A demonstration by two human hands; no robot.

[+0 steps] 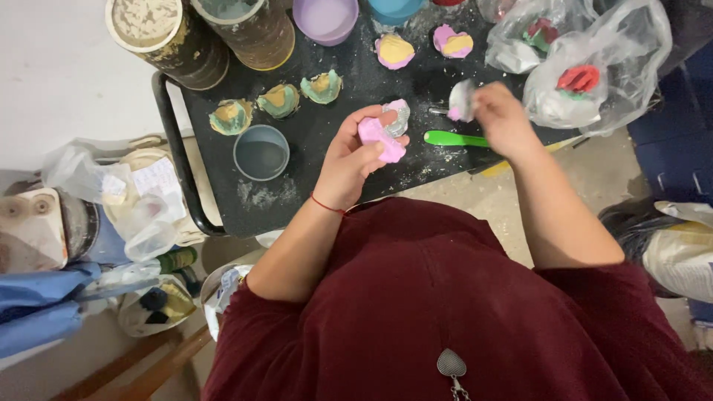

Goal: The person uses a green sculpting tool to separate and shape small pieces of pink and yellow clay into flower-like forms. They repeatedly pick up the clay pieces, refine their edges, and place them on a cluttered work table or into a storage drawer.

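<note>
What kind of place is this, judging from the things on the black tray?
Probably a small casting workshop, perhaps dental. The left hand holds a pink mould, green and pink moulds filled with yellow plaster lie on the dusty black tray, beside a grey rubber mixing bowl.

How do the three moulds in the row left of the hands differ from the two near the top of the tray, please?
The left row of three moulds has greenish outer shells, while the top pair of moulds has pink ones. The row lies beside the grey cup, the pair near the plastic bags. Both groups have yellowish centres and rest on the black tray.
</note>
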